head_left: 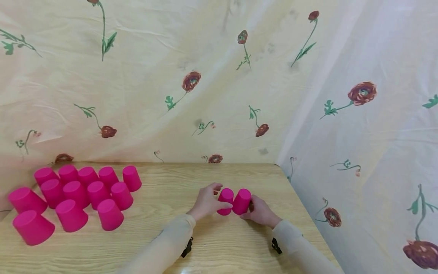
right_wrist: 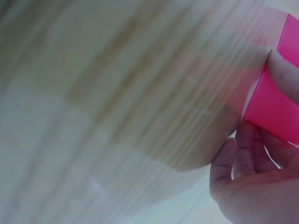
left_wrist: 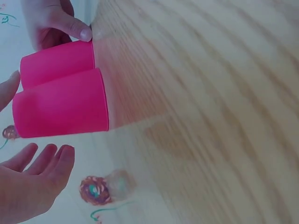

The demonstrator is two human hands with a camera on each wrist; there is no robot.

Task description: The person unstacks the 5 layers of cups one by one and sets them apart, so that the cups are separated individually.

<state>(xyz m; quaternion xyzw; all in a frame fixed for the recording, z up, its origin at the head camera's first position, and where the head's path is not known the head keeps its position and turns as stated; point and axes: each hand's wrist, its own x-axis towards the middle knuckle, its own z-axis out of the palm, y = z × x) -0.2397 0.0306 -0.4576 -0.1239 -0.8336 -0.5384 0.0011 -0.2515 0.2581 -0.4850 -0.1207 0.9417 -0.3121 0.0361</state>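
Two pink cups stand upside down side by side on the table, a left cup (head_left: 226, 195) and a right cup (head_left: 242, 201). My left hand (head_left: 207, 202) is spread around the left cup, its thumb lying along the near side. Seen from the left wrist, the fingers (left_wrist: 65, 163) are apart from that cup (left_wrist: 60, 105). The right cup (right_wrist: 275, 105) is held in my right hand (head_left: 261, 211), thumb on the near side and curled fingers at its right side, low by the rim.
Several more pink cups (head_left: 76, 193) stand upside down in rough rows at the left of the wooden table (head_left: 171, 243). A flower-patterned cloth (head_left: 143, 83) hangs behind the table and along its right side.
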